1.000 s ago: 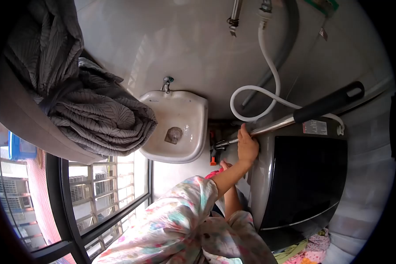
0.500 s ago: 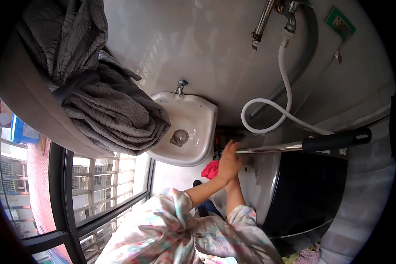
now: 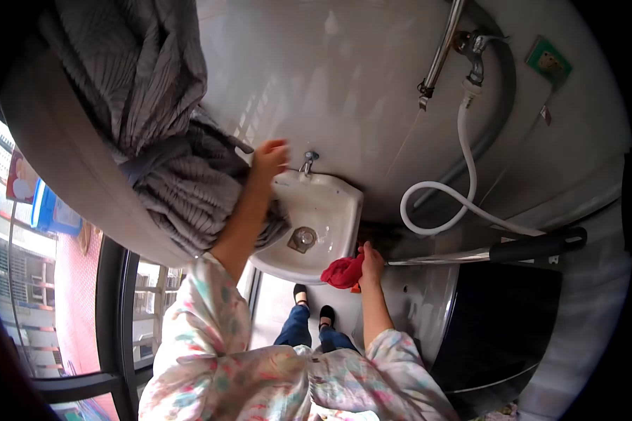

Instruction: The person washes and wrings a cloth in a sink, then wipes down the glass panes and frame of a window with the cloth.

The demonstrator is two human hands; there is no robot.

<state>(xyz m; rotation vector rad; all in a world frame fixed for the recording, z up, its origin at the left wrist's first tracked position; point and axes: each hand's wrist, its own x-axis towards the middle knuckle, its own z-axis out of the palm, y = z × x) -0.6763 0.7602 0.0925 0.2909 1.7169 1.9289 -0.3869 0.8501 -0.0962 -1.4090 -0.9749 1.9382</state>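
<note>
My left hand (image 3: 270, 157) is raised just left of the small metal faucet (image 3: 308, 161), apart from it; its fingers are bent and blurred. A red cloth (image 3: 343, 272) is bunched in my right hand (image 3: 371, 262), by the right front edge of the white sink (image 3: 321, 203). The sink holds a square drain cover (image 3: 303, 239). Just right of my right hand, a metal pole with a black handle (image 3: 537, 245) leans across the washing machine.
A grey curtain (image 3: 140, 84) hangs at the left, overlapping the sink's edge. A dark-lidded washing machine (image 3: 498, 323) stands at the right. A looped white hose (image 3: 468, 154) runs from a wall tap (image 3: 475, 59). Barred windows (image 3: 147, 302) are at the left.
My left hand has left the pole and moved up and left towards the faucet. My right hand has come into clear view with the red cloth. The pole has tilted lower.
</note>
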